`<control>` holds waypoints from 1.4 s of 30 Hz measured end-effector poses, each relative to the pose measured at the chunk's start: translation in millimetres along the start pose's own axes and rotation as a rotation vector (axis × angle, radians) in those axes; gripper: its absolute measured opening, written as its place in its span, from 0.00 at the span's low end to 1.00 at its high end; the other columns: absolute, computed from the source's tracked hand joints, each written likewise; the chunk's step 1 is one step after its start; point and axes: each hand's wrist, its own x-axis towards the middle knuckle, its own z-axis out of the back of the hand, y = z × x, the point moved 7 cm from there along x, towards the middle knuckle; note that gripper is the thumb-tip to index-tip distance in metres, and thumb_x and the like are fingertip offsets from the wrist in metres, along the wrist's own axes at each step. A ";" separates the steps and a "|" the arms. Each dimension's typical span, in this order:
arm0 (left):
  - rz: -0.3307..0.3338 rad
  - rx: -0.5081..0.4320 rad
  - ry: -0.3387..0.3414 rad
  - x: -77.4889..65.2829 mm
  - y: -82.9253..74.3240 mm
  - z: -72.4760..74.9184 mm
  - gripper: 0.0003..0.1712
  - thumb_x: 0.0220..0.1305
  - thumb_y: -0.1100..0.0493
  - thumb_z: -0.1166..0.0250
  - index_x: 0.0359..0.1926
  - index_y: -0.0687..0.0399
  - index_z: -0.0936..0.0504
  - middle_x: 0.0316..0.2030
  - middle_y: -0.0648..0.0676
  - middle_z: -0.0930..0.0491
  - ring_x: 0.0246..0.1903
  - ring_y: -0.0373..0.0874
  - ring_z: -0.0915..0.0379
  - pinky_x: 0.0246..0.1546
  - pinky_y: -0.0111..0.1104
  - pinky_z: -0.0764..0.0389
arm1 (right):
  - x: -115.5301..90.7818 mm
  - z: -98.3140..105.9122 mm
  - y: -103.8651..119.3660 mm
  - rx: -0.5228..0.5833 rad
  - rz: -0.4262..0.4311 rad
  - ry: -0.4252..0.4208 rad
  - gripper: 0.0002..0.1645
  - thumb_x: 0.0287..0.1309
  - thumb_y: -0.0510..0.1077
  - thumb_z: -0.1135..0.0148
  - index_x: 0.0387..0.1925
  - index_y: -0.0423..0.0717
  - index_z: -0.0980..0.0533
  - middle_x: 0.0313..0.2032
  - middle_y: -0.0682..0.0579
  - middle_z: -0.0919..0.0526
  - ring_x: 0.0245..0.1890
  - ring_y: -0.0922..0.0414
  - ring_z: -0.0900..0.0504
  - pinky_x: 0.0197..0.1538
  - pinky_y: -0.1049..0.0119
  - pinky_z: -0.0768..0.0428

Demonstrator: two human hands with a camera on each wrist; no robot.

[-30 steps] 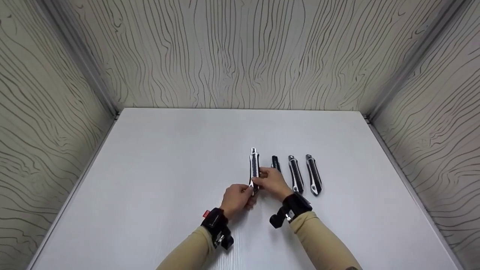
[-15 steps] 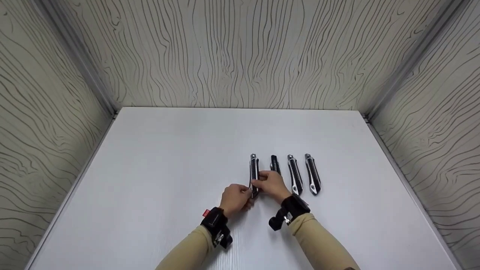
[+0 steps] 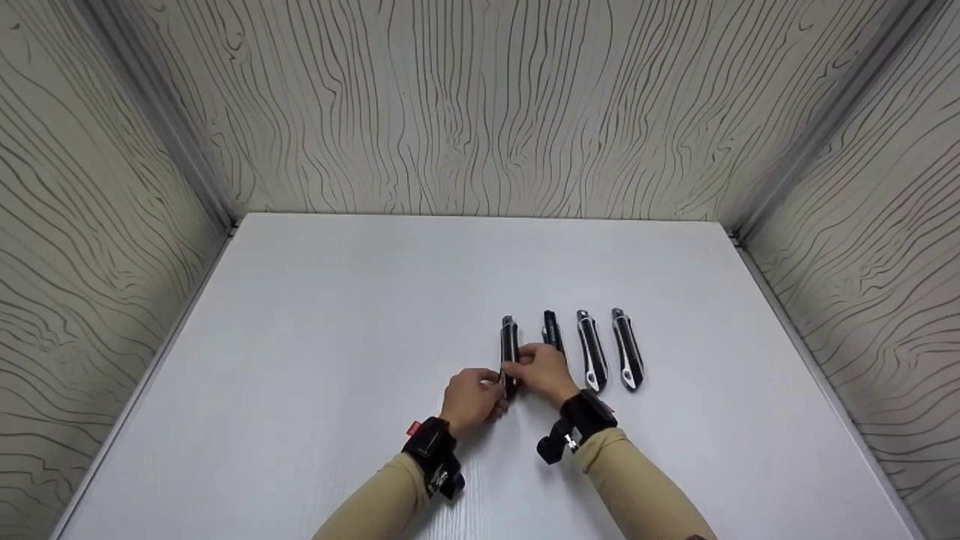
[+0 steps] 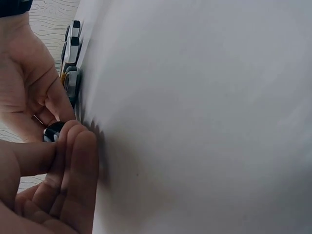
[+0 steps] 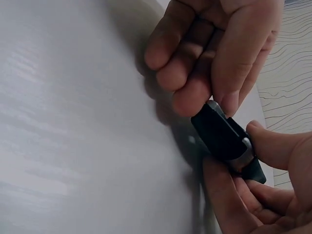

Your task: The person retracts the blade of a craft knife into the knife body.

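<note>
A black-and-silver box cutter points away from me at the middle of the table, close over its surface. My left hand pinches its near end between thumb and fingers. From the right side, my right hand pinches the handle a little farther up. The right wrist view shows the cutter's end between both hands' fingers. Just beyond my right hand lies a darker cutter, partly hidden by that hand.
Two more black-and-silver box cutters, a nearer one and an outer one, lie side by side to the right, roughly parallel. The white table is bounded by wood-patterned panels at the back and both sides.
The held cutter's far end has come down and nearer to me, and its face looks darker now. Both hands keep their grip, the right one slightly lower in view. The other cutters stay put.
</note>
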 end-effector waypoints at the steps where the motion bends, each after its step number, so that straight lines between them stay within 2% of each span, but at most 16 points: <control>1: 0.002 0.000 0.001 0.0 0.4 -0.2 0.10 0.62 0.64 0.41 0.42 0.62 0.17 0.20 0.56 0.15 0.16 0.40 0.21 0.16 0.28 0.21 | -0.4 0.4 1.1 -0.010 0.006 -0.003 0.19 0.50 0.43 0.27 0.40 0.34 0.19 0.34 0.42 0.12 0.28 0.58 0.17 0.32 0.71 0.22; 7: 0.020 0.006 -0.002 -2.3 -0.4 1.1 0.12 0.61 0.64 0.40 0.44 0.63 0.17 0.21 0.56 0.14 0.16 0.40 0.21 0.16 0.28 0.21 | -1.6 3.9 4.1 -0.113 0.016 -0.042 0.22 0.48 0.47 0.26 0.40 0.35 0.19 0.34 0.44 0.13 0.31 0.56 0.18 0.37 0.66 0.21; 10: 0.008 0.011 -0.009 -4.1 -3.6 3.8 0.12 0.61 0.64 0.40 0.44 0.64 0.18 0.21 0.56 0.14 0.16 0.40 0.21 0.16 0.26 0.22 | -1.6 5.3 3.4 -0.162 0.008 -0.061 0.23 0.48 0.49 0.27 0.41 0.36 0.19 0.33 0.46 0.14 0.32 0.54 0.18 0.39 0.63 0.21; 13: -0.006 0.001 -0.010 -5.7 -6.3 5.5 0.11 0.60 0.65 0.40 0.43 0.65 0.18 0.22 0.58 0.14 0.16 0.41 0.21 0.16 0.26 0.22 | -1.6 6.6 3.0 -0.198 0.009 -0.081 0.23 0.48 0.49 0.27 0.41 0.37 0.19 0.32 0.49 0.15 0.32 0.55 0.20 0.39 0.61 0.22; 21: -0.012 0.047 -0.008 -5.6 -6.3 5.6 0.12 0.64 0.62 0.40 0.44 0.64 0.17 0.23 0.56 0.14 0.18 0.44 0.19 0.16 0.27 0.22 | -3.1 5.8 8.9 -0.258 0.066 -0.120 0.18 0.48 0.48 0.27 0.35 0.39 0.20 0.28 0.51 0.19 0.31 0.53 0.22 0.37 0.60 0.23; 28: -0.022 0.060 -0.019 -5.2 -5.9 9.7 0.13 0.66 0.60 0.41 0.45 0.65 0.17 0.23 0.56 0.14 0.18 0.45 0.18 0.17 0.27 0.22 | -5.0 6.1 10.1 -0.305 0.057 -0.119 0.22 0.49 0.49 0.28 0.41 0.39 0.20 0.31 0.49 0.17 0.33 0.51 0.19 0.40 0.56 0.21; 31: -0.062 0.129 -0.055 -4.9 -7.2 17.2 0.14 0.66 0.59 0.40 0.46 0.64 0.17 0.24 0.54 0.14 0.19 0.43 0.18 0.19 0.28 0.22 | -6.7 10.9 10.2 -0.319 0.044 -0.110 0.23 0.51 0.50 0.29 0.45 0.41 0.21 0.35 0.49 0.15 0.36 0.50 0.17 0.41 0.55 0.20; 33: -0.093 0.215 -0.091 -4.7 -8.4 24.7 0.14 0.66 0.58 0.40 0.46 0.62 0.17 0.24 0.51 0.13 0.21 0.41 0.19 0.24 0.29 0.21 | -7.4 16.8 10.7 -0.316 0.061 -0.109 0.23 0.53 0.49 0.31 0.48 0.41 0.21 0.37 0.48 0.14 0.36 0.50 0.17 0.41 0.54 0.20; 38: -0.125 0.412 -0.194 -4.7 -10.5 52.2 0.14 0.66 0.55 0.39 0.47 0.57 0.15 0.29 0.50 0.13 0.28 0.40 0.19 0.34 0.36 0.20 | -8.5 43.0 9.7 -0.325 0.188 -0.131 0.22 0.58 0.46 0.33 0.53 0.41 0.22 0.38 0.48 0.16 0.37 0.52 0.19 0.43 0.54 0.20; 42: -0.164 0.523 -0.254 -5.9 -12.5 76.8 0.15 0.67 0.55 0.40 0.48 0.57 0.16 0.32 0.54 0.13 0.30 0.44 0.17 0.32 0.38 0.18 | -8.3 71.3 -2.1 -0.407 0.264 -0.147 0.25 0.60 0.46 0.35 0.57 0.40 0.25 0.46 0.44 0.17 0.43 0.49 0.19 0.48 0.52 0.20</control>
